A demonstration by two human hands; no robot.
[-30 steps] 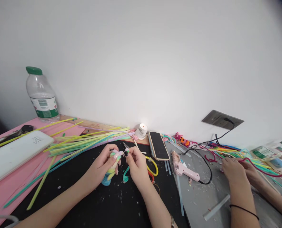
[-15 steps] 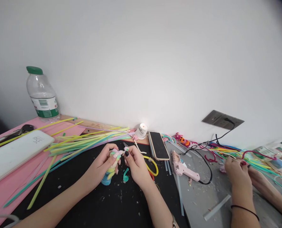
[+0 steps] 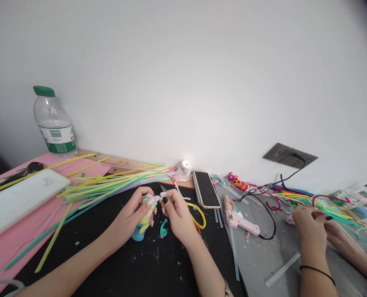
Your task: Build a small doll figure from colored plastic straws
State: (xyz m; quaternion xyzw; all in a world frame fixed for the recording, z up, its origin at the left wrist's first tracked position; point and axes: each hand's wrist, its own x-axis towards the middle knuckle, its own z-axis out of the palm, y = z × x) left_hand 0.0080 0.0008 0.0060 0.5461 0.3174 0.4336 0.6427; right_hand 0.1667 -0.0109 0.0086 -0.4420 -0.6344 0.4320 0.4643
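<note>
My left hand point(image 3: 133, 214) is wrapped round a small roll of coiled pastel straws point(image 3: 141, 227), blue at the bottom, standing on the black mat point(image 3: 124, 264). My right hand point(image 3: 177, 214) pinches a thin pointed metal tool point(image 3: 164, 190) against the top of the roll. A teal curled straw piece point(image 3: 164, 228) lies just below my right hand, and a yellow loop point(image 3: 199, 216) lies to its right.
A heap of long coloured straws point(image 3: 109, 183) lies behind my hands. A lit candle point(image 3: 185, 168), a phone point(image 3: 205, 189), a pink glue gun point(image 3: 237, 216), a water bottle point(image 3: 55, 123) and a white flat case point(image 3: 16, 200) stand around. Another person's hands point(image 3: 311, 225) handle straws at the right.
My hands have barely moved on the straw roll. The other person's hands at the right have shifted and bent a red straw.
</note>
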